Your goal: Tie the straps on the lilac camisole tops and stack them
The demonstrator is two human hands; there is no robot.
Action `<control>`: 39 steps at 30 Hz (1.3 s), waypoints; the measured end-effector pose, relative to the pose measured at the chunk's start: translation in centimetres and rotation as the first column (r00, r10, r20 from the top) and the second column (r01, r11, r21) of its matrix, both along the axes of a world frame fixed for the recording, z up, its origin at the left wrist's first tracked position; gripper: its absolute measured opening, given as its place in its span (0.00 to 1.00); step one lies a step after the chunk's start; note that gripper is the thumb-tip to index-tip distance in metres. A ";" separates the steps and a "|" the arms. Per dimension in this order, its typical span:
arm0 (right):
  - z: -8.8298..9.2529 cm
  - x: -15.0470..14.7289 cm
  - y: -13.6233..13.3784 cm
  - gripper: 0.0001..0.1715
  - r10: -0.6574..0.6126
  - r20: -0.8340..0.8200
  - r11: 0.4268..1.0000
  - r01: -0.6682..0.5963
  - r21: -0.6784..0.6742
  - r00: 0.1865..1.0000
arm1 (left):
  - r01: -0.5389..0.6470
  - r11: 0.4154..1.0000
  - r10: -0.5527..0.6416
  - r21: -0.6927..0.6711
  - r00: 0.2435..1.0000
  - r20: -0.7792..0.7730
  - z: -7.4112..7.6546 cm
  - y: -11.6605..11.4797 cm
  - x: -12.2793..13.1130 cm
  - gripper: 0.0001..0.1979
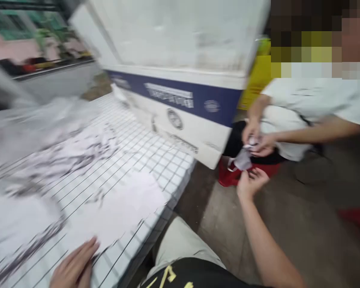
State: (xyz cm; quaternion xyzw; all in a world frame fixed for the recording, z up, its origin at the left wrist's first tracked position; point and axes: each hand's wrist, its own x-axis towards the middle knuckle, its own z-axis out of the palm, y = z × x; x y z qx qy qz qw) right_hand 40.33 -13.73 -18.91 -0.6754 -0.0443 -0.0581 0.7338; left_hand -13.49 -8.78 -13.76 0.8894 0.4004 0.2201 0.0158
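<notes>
My left hand (76, 262) lies on the table's near edge, fingers stretched out, touching the rim of a flat pale fabric piece (129, 200) and holding nothing. Out to the right, my right hand (251, 182) is raised, with its thumb and fingers closed at the lower edge of a small pale cloth piece (243, 159) that has a white loop. Another person's two hands (259, 142) hold the upper end of the same piece. More white fabric with dark edging (21, 224) is stacked left of my left hand. Motion blurs the view.
A large white carton (180, 44) with a blue band stands on the far side of the checked table (174, 176). Crumpled clear plastic (33, 124) lies at the left. The other person sits at the right, near a red stool (228, 176) and yellow bag (258, 76).
</notes>
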 end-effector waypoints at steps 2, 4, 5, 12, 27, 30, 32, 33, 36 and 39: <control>0.1 -3.7 -0.3 0.18 0.231 0.374 0.964 -0.161 -0.210 0.898 | -0.100 0.995 0.100 0.013 0.995 -0.018 -0.2 -2.6 -1.6 0.21; 1.4 -8.0 0.0 0.11 0.583 0.581 0.811 -0.456 -0.367 0.568 | -0.140 0.990 0.140 0.012 0.990 -0.015 0.0 -3.2 -1.6 0.20; 2.4 -10.2 0.4 0.10 0.734 0.594 0.656 -0.569 -0.496 0.329 | -0.163 0.986 0.163 0.013 0.987 -0.003 0.2 -3.0 -1.3 0.19; 7.5 -19.4 6.8 0.09 0.837 0.279 0.051 -0.441 -0.896 -0.471 | -0.191 0.981 0.188 0.036 0.980 0.059 1.5 -2.7 0.1 0.17; 9.0 -28.1 11.0 0.08 0.639 0.053 -0.294 -0.307 -0.905 -0.768 | -0.481 0.652 0.423 -0.586 0.872 -0.246 8.1 12.8 2.5 0.16; 7.9 -28.7 10.5 0.07 0.666 0.044 -0.299 -0.321 -0.898 -0.744 | -0.401 0.634 0.300 -0.661 0.916 -0.267 9.2 17.1 2.4 0.10; 7.8 -28.5 10.2 0.06 0.680 0.033 -0.321 -0.338 -0.885 -0.733 | -0.347 0.674 0.249 -0.652 0.938 -0.242 10.6 18.8 1.8 0.13; 7.9 -28.3 10.2 0.05 0.680 0.020 -0.339 -0.338 -0.878 -0.733 | -0.335 0.699 0.238 -0.632 0.942 -0.237 11.4 19.4 1.5 0.15; 8.8 -28.1 11.4 0.06 0.682 -0.064 -0.451 -0.350 -0.821 -0.729 | -0.357 0.764 0.257 -0.537 0.932 -0.254 13.3 19.3 1.2 0.19; 9.9 -28.9 14.6 0.08 0.781 -0.090 -0.470 -0.485 -0.738 -0.618 | -0.380 0.800 0.270 -0.465 0.919 -0.287 13.5 16.5 1.5 0.19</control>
